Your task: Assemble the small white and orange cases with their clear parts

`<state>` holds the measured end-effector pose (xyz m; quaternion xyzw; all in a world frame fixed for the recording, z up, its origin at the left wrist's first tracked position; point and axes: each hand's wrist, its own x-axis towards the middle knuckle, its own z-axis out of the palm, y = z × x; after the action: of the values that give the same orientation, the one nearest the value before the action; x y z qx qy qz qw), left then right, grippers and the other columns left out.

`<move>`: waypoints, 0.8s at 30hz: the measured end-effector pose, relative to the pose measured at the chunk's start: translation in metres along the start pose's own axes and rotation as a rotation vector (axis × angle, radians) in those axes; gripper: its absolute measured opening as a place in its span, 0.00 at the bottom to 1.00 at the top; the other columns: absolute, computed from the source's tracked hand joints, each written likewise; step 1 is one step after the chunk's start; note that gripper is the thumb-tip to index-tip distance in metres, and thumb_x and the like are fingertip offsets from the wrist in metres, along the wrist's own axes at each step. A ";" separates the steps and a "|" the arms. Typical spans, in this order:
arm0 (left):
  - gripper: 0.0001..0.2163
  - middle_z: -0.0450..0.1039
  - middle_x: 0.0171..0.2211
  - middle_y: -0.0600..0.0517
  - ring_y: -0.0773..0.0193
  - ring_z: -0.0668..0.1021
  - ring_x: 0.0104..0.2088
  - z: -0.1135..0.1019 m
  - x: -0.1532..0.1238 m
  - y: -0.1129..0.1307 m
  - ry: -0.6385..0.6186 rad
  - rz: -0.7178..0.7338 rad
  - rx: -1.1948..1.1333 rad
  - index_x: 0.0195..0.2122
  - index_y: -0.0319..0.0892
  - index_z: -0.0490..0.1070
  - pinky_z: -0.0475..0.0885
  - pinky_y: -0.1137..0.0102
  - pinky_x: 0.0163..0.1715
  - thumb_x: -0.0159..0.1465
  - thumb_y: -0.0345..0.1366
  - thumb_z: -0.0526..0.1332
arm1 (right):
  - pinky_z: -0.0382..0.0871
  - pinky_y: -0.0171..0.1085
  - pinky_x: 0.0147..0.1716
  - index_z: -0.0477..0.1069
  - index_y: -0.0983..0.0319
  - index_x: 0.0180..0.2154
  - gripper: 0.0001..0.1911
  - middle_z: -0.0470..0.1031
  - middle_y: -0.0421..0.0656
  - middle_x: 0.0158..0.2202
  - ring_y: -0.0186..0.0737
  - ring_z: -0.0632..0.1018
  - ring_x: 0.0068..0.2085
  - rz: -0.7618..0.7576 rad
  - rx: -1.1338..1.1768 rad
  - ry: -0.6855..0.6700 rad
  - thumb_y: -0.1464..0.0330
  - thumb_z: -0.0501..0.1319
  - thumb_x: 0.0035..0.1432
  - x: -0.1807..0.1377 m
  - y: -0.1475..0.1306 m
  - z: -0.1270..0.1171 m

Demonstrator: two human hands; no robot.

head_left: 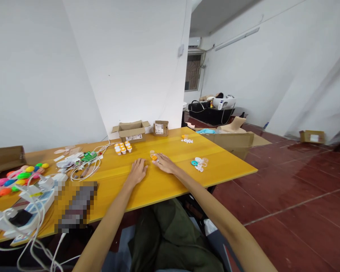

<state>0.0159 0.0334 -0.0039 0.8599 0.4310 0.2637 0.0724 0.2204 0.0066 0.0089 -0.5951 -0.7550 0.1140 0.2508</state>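
My left hand (pixel 138 172) rests palm down on the yellow wooden table, its fingers stretched out and holding nothing. Just right of it, my right hand (pixel 164 164) has thumb and fingers around a small orange plastic part (pixel 154 158), which looks like a lid and is partly hidden. A small clear plastic piece (pixel 152 152) stands right behind that part. Farther back to the left, several small white jars with orange-and-white tops (pixel 123 147) stand grouped together. On the right lie loose white and clear plastic parts (pixel 199 166) with a teal ring (pixel 194 163).
An open cardboard box (pixel 132 133) and a smaller carton (pixel 161 129) stand by the wall. More white parts (pixel 187 141) lie at the back right. White cables (pixel 86 172), a power strip (pixel 35 211), colourful balloon-like pieces (pixel 19 179) and a pixelated dark object (pixel 78 206) occupy the left.
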 end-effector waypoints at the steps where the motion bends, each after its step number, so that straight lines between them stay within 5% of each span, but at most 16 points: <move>1: 0.12 0.72 0.52 0.44 0.52 0.73 0.55 0.000 0.001 -0.001 0.009 -0.006 -0.016 0.52 0.45 0.68 0.67 0.55 0.57 0.68 0.36 0.55 | 0.54 0.46 0.68 0.66 0.58 0.63 0.26 0.66 0.49 0.67 0.48 0.63 0.69 -0.002 0.007 -0.013 0.56 0.54 0.69 0.001 0.000 0.002; 13: 0.22 0.70 0.58 0.44 0.52 0.72 0.60 0.006 0.010 -0.016 0.205 -0.089 -0.277 0.59 0.47 0.64 0.67 0.54 0.61 0.63 0.36 0.62 | 0.55 0.47 0.68 0.65 0.57 0.65 0.31 0.64 0.47 0.69 0.49 0.63 0.70 -0.160 0.115 -0.096 0.51 0.58 0.65 0.001 -0.010 0.013; 18: 0.20 0.71 0.57 0.45 0.53 0.72 0.60 0.003 0.010 -0.014 0.202 -0.092 -0.312 0.58 0.47 0.66 0.65 0.54 0.63 0.64 0.34 0.61 | 0.55 0.50 0.68 0.67 0.55 0.63 0.28 0.66 0.45 0.67 0.50 0.64 0.69 -0.171 0.170 -0.155 0.55 0.61 0.64 -0.004 -0.020 0.007; 24: 0.19 0.73 0.54 0.48 0.53 0.72 0.58 0.001 0.009 -0.009 0.162 -0.095 -0.266 0.54 0.49 0.71 0.66 0.54 0.62 0.62 0.30 0.61 | 0.59 0.46 0.67 0.67 0.55 0.64 0.23 0.68 0.44 0.66 0.44 0.69 0.66 -0.135 0.239 -0.119 0.60 0.52 0.70 -0.003 -0.019 0.003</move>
<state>0.0147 0.0464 -0.0046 0.7974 0.4368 0.3830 0.1631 0.2036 -0.0011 0.0144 -0.5011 -0.7878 0.2212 0.2818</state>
